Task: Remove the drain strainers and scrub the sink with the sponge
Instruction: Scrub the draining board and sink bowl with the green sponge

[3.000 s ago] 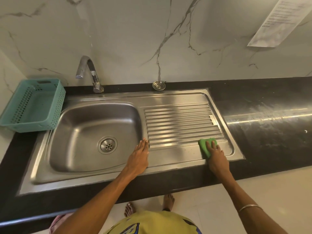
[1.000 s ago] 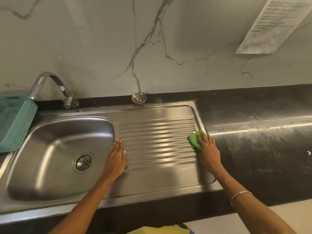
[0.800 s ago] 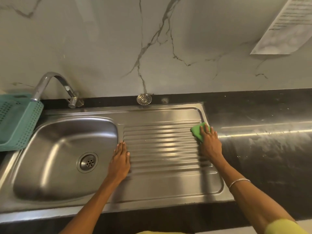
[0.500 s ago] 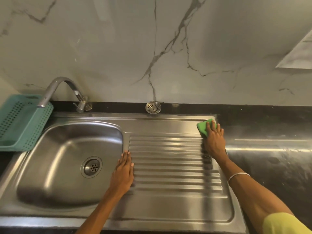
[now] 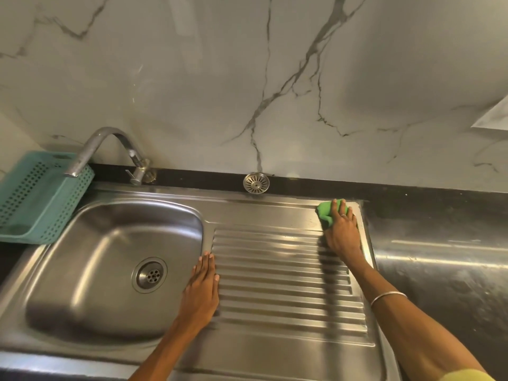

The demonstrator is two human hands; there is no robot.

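Observation:
The steel sink has a basin on the left and a ribbed drainboard on the right. My right hand presses a green sponge flat on the drainboard's far right corner. My left hand lies flat, palm down, on the ridge between basin and drainboard, holding nothing. One round drain strainer leans against the wall behind the sink. The basin's drain shows a perforated metal plate.
A curved tap stands at the back left, its spout over a teal perforated basket on the counter. Dark stone countertop stretches right of the sink. A marble wall rises behind, with a paper sheet at the right.
My right hand has slid the sponge along the drainboard's right edge from the near side to the far corner. My left hand has stayed on the ridge. The camera has moved closer.

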